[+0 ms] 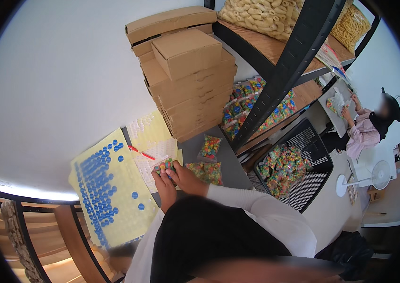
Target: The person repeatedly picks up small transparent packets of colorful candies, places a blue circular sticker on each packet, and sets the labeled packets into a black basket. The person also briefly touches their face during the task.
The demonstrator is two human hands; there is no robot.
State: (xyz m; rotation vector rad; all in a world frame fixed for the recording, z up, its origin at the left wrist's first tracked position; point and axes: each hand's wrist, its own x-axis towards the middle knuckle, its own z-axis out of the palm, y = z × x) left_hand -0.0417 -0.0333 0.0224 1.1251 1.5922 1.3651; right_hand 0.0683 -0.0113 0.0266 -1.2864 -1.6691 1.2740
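Observation:
Between both hands is a small clear bag of colourful candy-like pieces [164, 165], held above the grey table [233, 169]. My left hand [165, 189] grips its lower left side, and my right hand [187, 177] grips its right side, thumbs close together on the front. Similar filled bags [210, 146] lie on the table to the right, some partly behind my right forearm. At the left is a yellow backing sheet [129, 219] with many round blue stickers [97, 184]. Beside it, a red pen [148, 156] rests on sheets with pale round marks [150, 141].
Stacked cardboard boxes [196, 95] stand at the table's back. A black shelf post [281, 67] rises at the right, near shelves of stickered bags [246, 102]. A black plastic basket [313, 169] holds more filled bags. Another person [366, 131] handles a bag at a far table.

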